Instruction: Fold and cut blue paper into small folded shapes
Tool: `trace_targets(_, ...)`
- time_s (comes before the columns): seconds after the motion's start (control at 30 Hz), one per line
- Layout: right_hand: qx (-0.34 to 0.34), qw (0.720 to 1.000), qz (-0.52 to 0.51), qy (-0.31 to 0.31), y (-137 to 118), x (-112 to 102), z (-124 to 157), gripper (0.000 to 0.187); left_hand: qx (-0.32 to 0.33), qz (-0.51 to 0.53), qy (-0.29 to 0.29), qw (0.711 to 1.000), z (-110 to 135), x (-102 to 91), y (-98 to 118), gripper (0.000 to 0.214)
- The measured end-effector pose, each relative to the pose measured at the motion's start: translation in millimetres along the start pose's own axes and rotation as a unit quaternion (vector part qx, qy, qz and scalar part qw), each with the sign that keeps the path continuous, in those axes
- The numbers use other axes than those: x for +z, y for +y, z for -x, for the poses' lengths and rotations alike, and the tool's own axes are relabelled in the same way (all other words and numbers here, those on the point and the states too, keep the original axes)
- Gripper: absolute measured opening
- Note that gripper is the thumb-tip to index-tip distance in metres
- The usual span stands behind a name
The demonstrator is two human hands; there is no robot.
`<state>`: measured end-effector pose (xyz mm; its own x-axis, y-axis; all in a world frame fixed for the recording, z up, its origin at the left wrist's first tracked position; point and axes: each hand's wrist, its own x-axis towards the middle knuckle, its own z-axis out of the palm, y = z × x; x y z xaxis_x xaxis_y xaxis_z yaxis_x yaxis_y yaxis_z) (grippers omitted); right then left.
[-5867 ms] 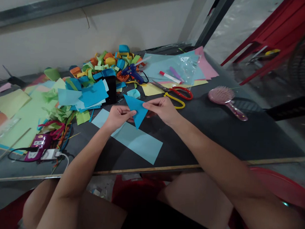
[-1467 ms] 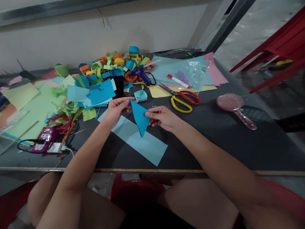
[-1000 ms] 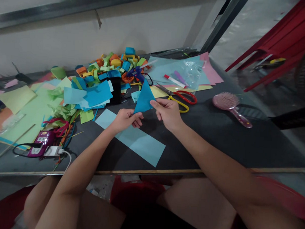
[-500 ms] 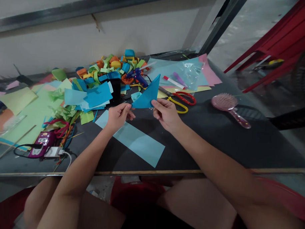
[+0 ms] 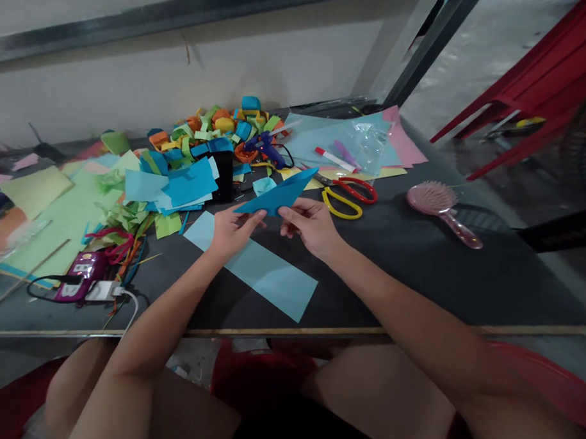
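Left hand (image 5: 229, 233) and right hand (image 5: 314, 228) both pinching folded blue paper (image 5: 279, 196), left of red-and-yellow-handled scissors (image 5: 340, 181) on bench (image 5: 415, 284).

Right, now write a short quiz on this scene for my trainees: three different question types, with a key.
1. True or false: the left hand and the right hand both hold the folded blue paper.

2. Which bright colour pair do the scissors show? A) green and purple; B) red and yellow; C) pink and orange.

3. Fill in: in the picture, the pink hairbrush lies to the ____ of the scissors.

Key: 1. True; 2. B; 3. right.
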<state>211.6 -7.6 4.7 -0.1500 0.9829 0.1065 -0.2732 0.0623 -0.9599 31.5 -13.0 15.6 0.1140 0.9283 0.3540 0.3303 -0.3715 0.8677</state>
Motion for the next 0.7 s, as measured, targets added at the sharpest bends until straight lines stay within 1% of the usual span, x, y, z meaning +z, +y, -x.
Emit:
trace_targets(0.13,-0.033,0.998,0.020,0.047,-6,0,0,0.030,-0.064,0.035,0.013,0.997,-3,4.2,0,0.047)
trace_targets(0.27,-0.044,0.997,0.030,0.061,-10,-1,-1,0.033,-0.088,0.040,0.020,0.995,-5,1.7,4,0.046)
trace_targets(0.43,-0.082,0.993,0.034,0.075,-8,-3,0,0.039,-0.097,0.030,0.008,0.995,-4,1.7,14,0.046)
trace_targets(0.53,-0.067,0.995,0.016,0.067,-9,-5,-1,0.040,-0.097,0.022,0.001,0.995,-3,2.1,14,0.044)
trace_targets(0.6,-0.051,0.996,0.012,0.067,-11,-6,-1,0.044,-0.094,0.014,0.000,0.996,-3,2.1,12,0.042)
trace_targets(0.7,-0.058,0.996,0.022,0.071,-12,-8,-1,0.052,-0.092,-0.003,-0.008,0.996,-3,1.6,9,0.042)
